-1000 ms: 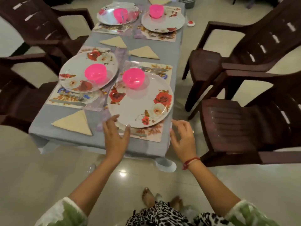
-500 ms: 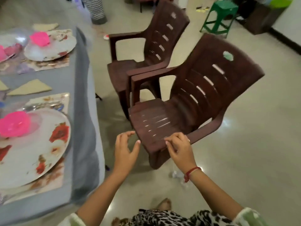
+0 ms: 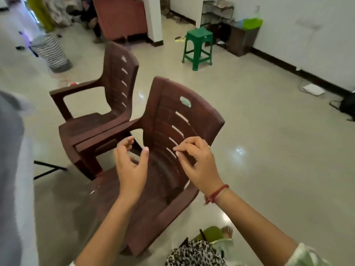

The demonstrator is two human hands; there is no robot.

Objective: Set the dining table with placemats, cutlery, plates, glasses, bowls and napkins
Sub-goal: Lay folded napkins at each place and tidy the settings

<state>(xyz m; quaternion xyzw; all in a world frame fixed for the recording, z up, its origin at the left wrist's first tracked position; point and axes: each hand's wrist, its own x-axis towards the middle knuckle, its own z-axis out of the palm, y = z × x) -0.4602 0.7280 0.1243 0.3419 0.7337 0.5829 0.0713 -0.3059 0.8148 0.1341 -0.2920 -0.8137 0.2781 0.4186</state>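
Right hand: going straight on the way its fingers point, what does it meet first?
Probably the slatted backrest of the nearer brown chair. The right hand hovers over it, empty, fingers loosely curled toward the slats. Single view, so the gap between them is unclear.

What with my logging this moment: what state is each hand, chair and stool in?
Left hand: empty, fingers loosely curled.
Right hand: empty, fingers loosely curled.
Near chair: upright, seat bare.
Far chair: upright, seat bare.
Green stool: upright, top bare.
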